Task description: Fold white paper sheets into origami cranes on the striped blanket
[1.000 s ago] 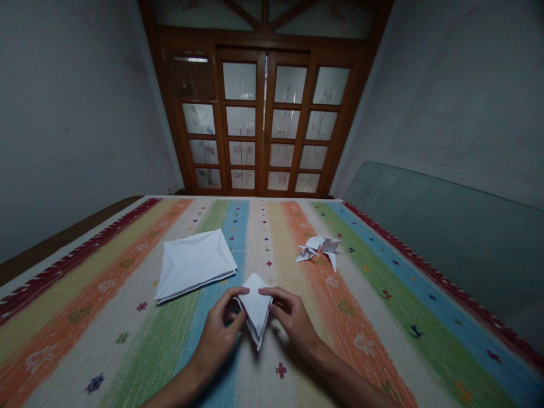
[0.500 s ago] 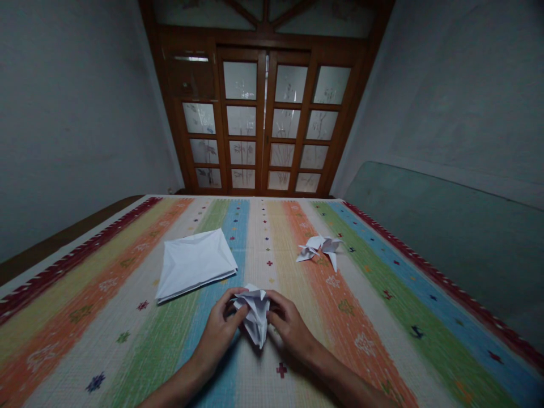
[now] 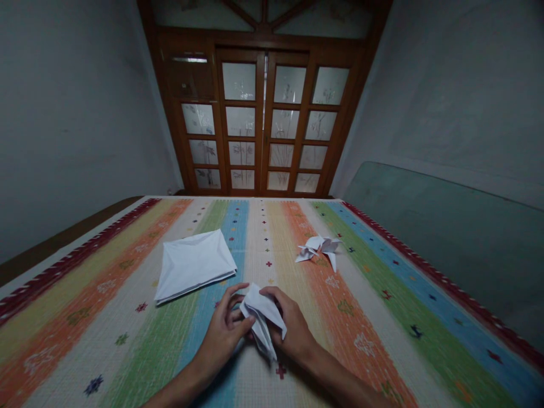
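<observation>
Between my two hands is a piece of folded white paper (image 3: 262, 313), with pointed flaps and a narrow tip aimed down toward me. My left hand (image 3: 229, 323) pinches its left edge, thumb on top and fingers curled behind. On the other side, my right hand (image 3: 292, 323) grips the paper's right edge; its index finger lies along the top and its thumb is hidden behind a flap. Farther off to the right rest folded paper figures (image 3: 319, 249) that look like cranes. A stack of white paper sheets (image 3: 196, 266) lies to the left of my hands.
A striped, patterned tablecloth (image 3: 140, 345) covers the table. Beyond its far edge stand wooden doors with glass panes (image 3: 263, 119). A pale green panel (image 3: 442, 226) leans along the right wall, and a wooden edge (image 3: 63, 235) shows at the left.
The folded paper has turned between my hands, so a broad flap now faces up and its tip points more to the right. The stack and the paper figures stay in place.
</observation>
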`<state>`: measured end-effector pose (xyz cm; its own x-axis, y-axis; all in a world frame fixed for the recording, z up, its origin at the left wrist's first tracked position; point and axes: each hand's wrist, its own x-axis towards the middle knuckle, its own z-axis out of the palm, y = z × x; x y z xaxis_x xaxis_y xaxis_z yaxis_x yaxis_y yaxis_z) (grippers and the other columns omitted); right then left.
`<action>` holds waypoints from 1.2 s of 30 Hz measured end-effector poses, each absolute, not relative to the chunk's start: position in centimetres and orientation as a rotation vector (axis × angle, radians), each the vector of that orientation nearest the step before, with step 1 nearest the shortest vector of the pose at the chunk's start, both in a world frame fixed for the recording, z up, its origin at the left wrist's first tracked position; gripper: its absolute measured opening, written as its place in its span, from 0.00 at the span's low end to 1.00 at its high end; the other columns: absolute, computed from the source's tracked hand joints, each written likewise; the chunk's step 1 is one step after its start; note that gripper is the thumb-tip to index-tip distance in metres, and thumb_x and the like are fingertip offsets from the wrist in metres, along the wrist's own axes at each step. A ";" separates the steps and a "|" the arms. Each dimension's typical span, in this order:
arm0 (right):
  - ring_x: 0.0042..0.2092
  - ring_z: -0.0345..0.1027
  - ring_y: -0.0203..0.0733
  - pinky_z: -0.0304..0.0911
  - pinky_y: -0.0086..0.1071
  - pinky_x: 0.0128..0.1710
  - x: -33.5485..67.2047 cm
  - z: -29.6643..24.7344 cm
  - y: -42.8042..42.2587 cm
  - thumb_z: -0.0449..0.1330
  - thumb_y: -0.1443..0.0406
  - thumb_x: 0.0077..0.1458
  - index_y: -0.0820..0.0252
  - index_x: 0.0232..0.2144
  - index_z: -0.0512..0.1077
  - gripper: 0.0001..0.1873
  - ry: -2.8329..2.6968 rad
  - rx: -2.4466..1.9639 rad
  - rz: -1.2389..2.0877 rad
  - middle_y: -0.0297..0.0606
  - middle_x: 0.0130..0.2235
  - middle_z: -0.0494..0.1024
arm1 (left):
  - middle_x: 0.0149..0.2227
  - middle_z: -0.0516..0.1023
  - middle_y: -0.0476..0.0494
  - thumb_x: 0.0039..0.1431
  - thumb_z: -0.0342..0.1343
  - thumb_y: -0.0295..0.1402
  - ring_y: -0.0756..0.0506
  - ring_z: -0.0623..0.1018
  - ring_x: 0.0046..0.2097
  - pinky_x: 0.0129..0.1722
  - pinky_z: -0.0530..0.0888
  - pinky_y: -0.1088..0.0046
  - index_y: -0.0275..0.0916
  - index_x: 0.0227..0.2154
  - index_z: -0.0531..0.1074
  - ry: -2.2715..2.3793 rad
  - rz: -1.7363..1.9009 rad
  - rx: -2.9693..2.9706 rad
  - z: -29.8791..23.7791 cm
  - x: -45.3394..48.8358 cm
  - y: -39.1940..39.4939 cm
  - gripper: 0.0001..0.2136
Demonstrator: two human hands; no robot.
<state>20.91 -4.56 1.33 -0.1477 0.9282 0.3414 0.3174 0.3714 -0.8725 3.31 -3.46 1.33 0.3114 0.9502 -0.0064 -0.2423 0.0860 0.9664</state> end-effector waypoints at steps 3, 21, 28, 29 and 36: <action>0.39 0.73 0.43 0.65 0.31 0.39 21.2 1.7 -4.8 0.60 0.68 0.50 0.58 0.47 0.68 0.19 -1.704 -1.090 0.786 0.38 0.40 0.78 | 0.42 0.75 0.44 0.50 0.69 0.40 0.49 0.77 0.28 0.26 0.76 0.73 0.46 0.58 0.59 0.799 1.041 1.086 1.3 3.3 -3.6 0.35; 0.37 0.76 0.47 0.71 0.35 0.37 20.5 0.6 -3.7 0.67 0.59 0.44 0.55 0.45 0.63 0.27 -1.237 -1.221 1.070 0.36 0.34 0.79 | 0.58 0.76 0.41 0.55 0.61 0.37 0.33 0.68 0.63 0.66 0.57 0.55 0.42 0.55 0.75 0.809 0.940 1.283 1.9 2.2 -3.8 0.23; 0.40 0.76 0.47 0.71 0.38 0.42 21.2 1.3 -3.7 0.67 0.61 0.45 0.57 0.55 0.55 0.38 -1.319 -1.276 1.031 0.40 0.39 0.80 | 0.57 0.76 0.41 0.53 0.60 0.35 0.33 0.71 0.59 0.62 0.61 0.58 0.42 0.54 0.76 0.788 1.000 1.163 2.1 2.0 -3.8 0.23; 0.39 0.76 0.47 0.70 0.37 0.41 21.3 1.3 -3.7 0.68 0.61 0.44 0.58 0.55 0.56 0.38 -1.343 -1.298 1.023 0.40 0.38 0.80 | 0.57 0.77 0.41 0.53 0.59 0.35 0.33 0.72 0.58 0.62 0.61 0.58 0.42 0.54 0.76 0.770 0.992 1.136 2.1 2.0 -3.8 0.24; 0.32 0.74 0.44 0.67 0.31 0.32 22.3 1.7 -3.3 0.65 0.63 0.44 0.61 0.41 0.71 0.20 -1.488 -1.345 0.953 0.38 0.31 0.80 | 0.55 0.78 0.38 0.44 0.57 0.30 0.31 0.70 0.60 0.60 0.62 0.57 0.36 0.53 0.77 0.655 0.852 0.919 3.0 2.2 -3.9 0.28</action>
<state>22.28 -3.33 1.74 -0.0165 0.9931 0.1161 0.3096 0.1155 -0.9438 2.22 -3.92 2.95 0.5126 0.8492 -0.1268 -0.3412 0.3370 0.8775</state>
